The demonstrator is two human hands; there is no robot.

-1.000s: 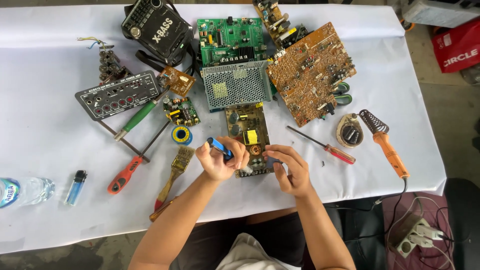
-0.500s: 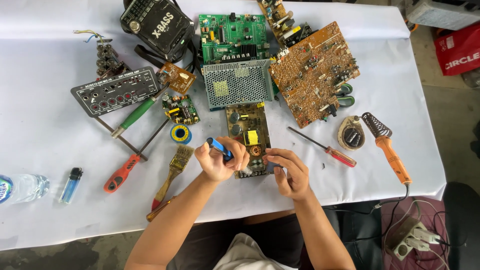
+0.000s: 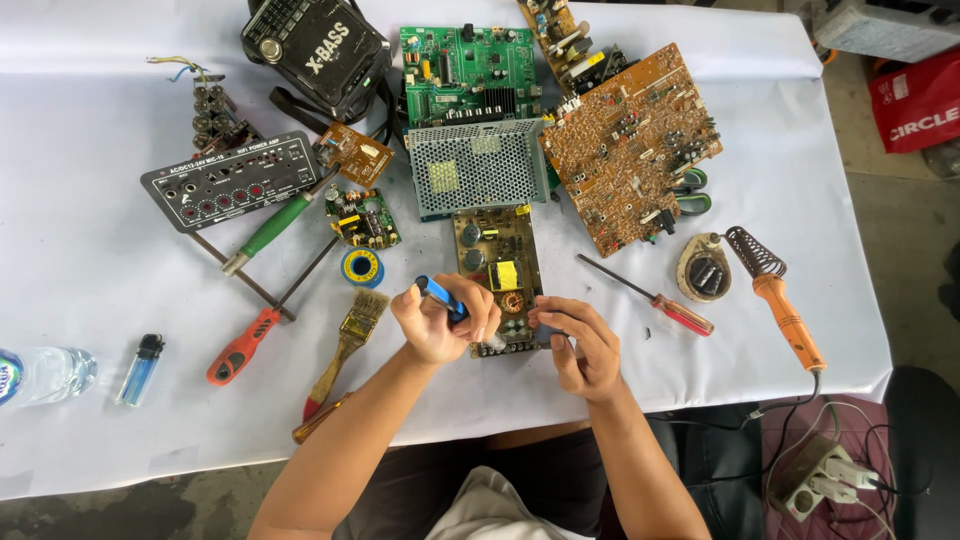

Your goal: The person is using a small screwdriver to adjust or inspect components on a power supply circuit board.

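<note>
A narrow yellowish power-supply board (image 3: 498, 262) lies lengthwise near the table's front edge. My left hand (image 3: 437, 322) grips a blue-handled tool (image 3: 438, 296), whose tip points down at the board's near end. My right hand (image 3: 580, 345) rests on the board's near right corner with fingers curled on its edge. The near end of the board is partly hidden by both hands.
A brush (image 3: 345, 340), red screwdrivers (image 3: 245, 340) (image 3: 655, 298), a green screwdriver (image 3: 272, 230), solder roll (image 3: 361, 267), orange soldering iron (image 3: 785, 315) and its stand (image 3: 703, 268) lie around. Behind are a metal mesh case (image 3: 478, 165), green board (image 3: 465, 72), brown board (image 3: 630, 140), black radio (image 3: 315, 45), panel (image 3: 228, 180). Lighter (image 3: 140, 368) and bottle (image 3: 45, 375) at left.
Both hands stay on the board's near end; the view has shifted slightly, nothing on the table has moved.
</note>
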